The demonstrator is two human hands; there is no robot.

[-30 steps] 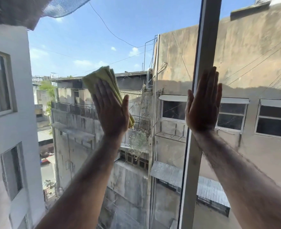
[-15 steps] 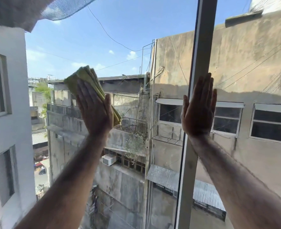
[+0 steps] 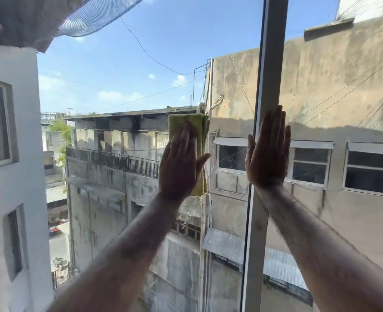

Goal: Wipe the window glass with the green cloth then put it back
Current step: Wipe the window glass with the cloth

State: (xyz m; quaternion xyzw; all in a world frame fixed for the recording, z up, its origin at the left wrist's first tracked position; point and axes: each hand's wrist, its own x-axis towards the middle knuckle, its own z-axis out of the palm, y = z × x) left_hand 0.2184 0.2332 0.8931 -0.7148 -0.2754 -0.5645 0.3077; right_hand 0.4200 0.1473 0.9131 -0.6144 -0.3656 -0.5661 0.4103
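A folded green cloth (image 3: 195,126) is pressed flat against the window glass (image 3: 123,82) near the middle of the view. My left hand (image 3: 180,164) lies flat on the cloth with fingers pointing up, covering its lower part. My right hand (image 3: 268,152) rests flat against the grey vertical window frame (image 3: 269,64) just to the right, fingers together and pointing up, holding nothing.
The vertical frame bar splits the glass into a wide left pane and a right pane (image 3: 343,86). Through the glass are concrete buildings and sky. A mesh net (image 3: 91,14) hangs at the top left outside.
My left hand has slid the cloth to the right across the pane, and the cloth now stands upright instead of tilted. The right hand stays on the frame.
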